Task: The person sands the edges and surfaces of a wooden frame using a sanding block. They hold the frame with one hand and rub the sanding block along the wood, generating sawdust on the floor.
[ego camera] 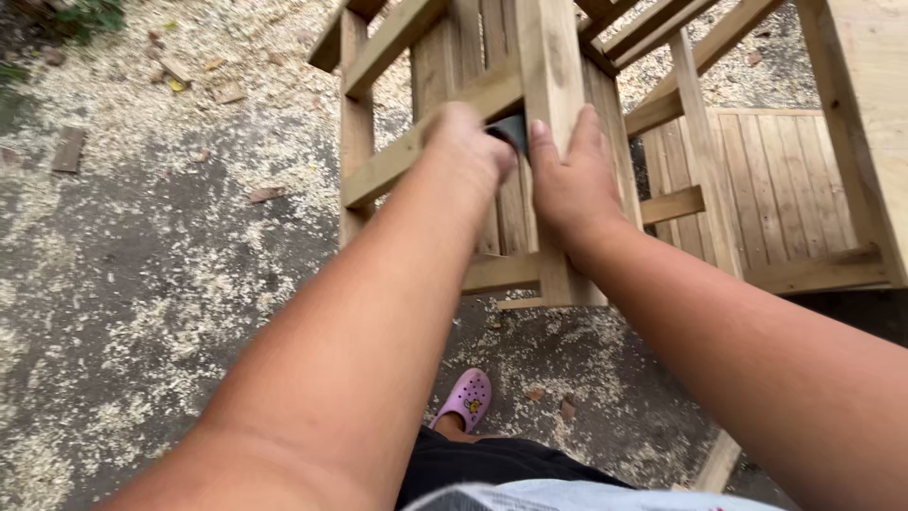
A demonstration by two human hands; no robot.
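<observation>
A bare wooden frame of posts and crossbars (378, 175) stands in front of me on the ground. My left hand (468, 147) is closed around a small dark pad (511, 131), pressing it against the frame's upright post (551, 71). My right hand (572, 180) lies flat on the same post just right of the pad, fingers spread and holding nothing. Both forearms reach forward from the bottom of the view.
Sawdust and wood chips cover the dark ground (142, 274). A second slatted wooden piece (785, 189) lies to the right, with a broad plank (870, 104) at the far right. My foot in a purple clog (465, 397) stands below the frame. Scrap wood (68, 149) lies at left.
</observation>
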